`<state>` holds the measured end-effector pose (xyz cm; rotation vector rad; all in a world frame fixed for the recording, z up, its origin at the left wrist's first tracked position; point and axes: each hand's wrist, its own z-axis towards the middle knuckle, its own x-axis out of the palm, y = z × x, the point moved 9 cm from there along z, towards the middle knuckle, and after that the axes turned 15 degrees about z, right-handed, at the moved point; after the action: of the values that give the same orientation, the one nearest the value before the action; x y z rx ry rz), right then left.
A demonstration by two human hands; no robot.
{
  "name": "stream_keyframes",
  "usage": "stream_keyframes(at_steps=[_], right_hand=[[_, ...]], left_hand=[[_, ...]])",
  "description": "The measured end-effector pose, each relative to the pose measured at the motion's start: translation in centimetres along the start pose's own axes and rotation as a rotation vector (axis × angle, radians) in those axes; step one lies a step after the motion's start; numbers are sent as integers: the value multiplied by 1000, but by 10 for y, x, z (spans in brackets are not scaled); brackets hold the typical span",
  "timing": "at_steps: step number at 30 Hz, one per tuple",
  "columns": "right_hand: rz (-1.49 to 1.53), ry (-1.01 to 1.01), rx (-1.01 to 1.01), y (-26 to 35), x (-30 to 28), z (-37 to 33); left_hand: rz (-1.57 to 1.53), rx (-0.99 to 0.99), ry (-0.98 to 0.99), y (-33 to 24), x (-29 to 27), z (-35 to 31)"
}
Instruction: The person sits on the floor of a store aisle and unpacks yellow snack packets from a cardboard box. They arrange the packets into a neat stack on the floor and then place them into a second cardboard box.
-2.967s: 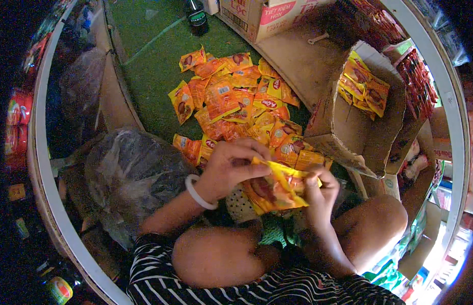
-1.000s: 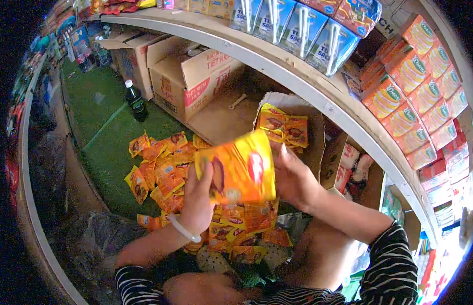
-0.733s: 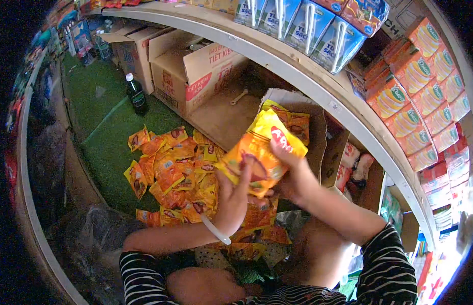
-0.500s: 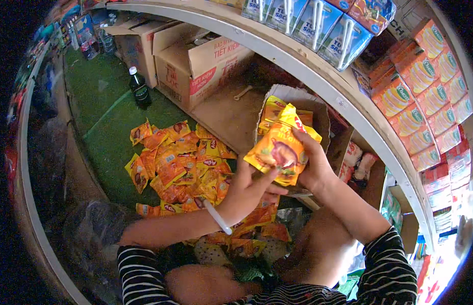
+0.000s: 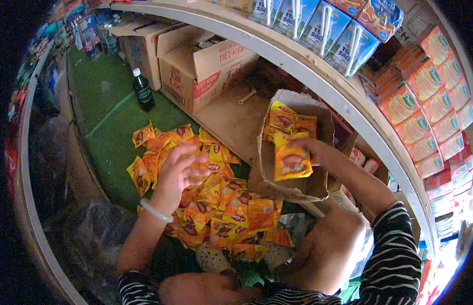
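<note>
My right hand [image 5: 318, 151] grips a yellow-orange seasoning packet [image 5: 291, 165] inside the mouth of an open cardboard box [image 5: 260, 178]. More packets [image 5: 283, 118] of the same kind stand at the far end of that box. My left hand [image 5: 179, 170], a pale bangle on its wrist, hovers above a spread pile of matching packets [image 5: 216, 195] on the green mat [image 5: 107, 96]. Its fingers are apart and hold nothing.
A dark bottle with a white cap [image 5: 142, 90] stands beyond the pile. Larger cardboard boxes [image 5: 183, 81] sit behind it. A pale shelf edge [image 5: 318, 76] curves overhead, with drink cartons [image 5: 419, 96] at right. Clear plastic [image 5: 94, 234] lies at left.
My hands have separated. The right has carried packets over to the box and lowered them into it. The left has let go and moved left over the pile.
</note>
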<state>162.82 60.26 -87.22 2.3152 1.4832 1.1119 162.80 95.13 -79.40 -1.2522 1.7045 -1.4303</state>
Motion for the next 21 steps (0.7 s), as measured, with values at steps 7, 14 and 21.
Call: stream_keyframes(at_steps=[7, 14, 21], right_hand=[[-33, -172, 59, -41, -7, 71], [206, -136, -245, -38, 6, 71], [64, -295, -207, -65, -44, 105]], left_hand=[[177, -229, 239, 65, 56, -7], [311, -164, 478, 103, 125, -12], [349, -119, 418, 125, 114, -6]])
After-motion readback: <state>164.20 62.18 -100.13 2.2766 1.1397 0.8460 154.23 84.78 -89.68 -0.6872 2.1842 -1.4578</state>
